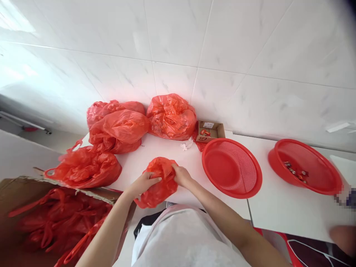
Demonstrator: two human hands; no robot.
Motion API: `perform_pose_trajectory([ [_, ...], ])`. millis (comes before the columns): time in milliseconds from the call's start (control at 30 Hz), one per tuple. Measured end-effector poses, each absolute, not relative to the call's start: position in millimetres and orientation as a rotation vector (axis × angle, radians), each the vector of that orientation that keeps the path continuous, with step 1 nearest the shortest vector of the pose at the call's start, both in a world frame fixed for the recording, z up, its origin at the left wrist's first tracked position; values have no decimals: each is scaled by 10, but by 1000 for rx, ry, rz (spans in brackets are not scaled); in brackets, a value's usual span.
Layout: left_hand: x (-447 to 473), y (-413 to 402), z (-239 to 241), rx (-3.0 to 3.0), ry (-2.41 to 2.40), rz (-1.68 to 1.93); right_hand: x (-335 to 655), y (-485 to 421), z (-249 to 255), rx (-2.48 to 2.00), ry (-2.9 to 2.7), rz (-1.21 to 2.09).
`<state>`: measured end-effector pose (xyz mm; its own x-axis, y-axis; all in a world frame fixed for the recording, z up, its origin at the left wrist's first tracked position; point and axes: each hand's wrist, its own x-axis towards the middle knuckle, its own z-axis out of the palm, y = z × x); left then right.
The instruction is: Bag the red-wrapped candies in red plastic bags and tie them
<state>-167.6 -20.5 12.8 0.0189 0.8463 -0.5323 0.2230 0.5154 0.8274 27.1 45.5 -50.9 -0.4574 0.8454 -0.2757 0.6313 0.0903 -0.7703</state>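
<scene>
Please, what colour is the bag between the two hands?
The bag is red, best seen in head view.

The view looks from the wearer's head, above the near side of the white table point(191, 157), facing forward and down across it. It sits close enough that the left hand point(143, 184) and right hand point(181, 175) show large by the table's near edge, with the wearer's white top point(191, 237) just short of it. It reaches the tiled wall point(178, 33) behind the table, the cardboard carton point(13, 196) at its near left and a second white table point(278, 211) to its right
</scene>
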Motion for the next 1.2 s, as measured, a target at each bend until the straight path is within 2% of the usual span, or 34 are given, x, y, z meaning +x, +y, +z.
perform_pose_trajectory([
  [133,-1861,-542,324,525,1317,930,260,771,-620,-1473,-2011,1345],
  [267,-2000,-656,306,374,1417,1274,145,927,-588,-1397,-1863,1465],
  [600,-1966,-509,174,792,1498,1069,141,935,-485,-1312,-1509,1733],
  [700,-1860,-476,101,963,1566,961,211,816,-405,-1384,-1671,1321],
  [767,-1767,-479,46,1092,1596,874,246,667,-292,-1260,-1874,1004],
  [833,-1671,-495,-4,1191,1600,787,265,495,-190,-1060,-2068,914],
  [900,-1595,-509,-44,1252,1564,730,274,350,-163,-957,-2228,1011],
  [1000,-1561,-494,-94,1289,1535,713,306,272,-275,-1037,-2340,1208],
  [1200,-1627,-415,-214,1183,1750,801,496,446,-356,-1144,-2052,1203],
])
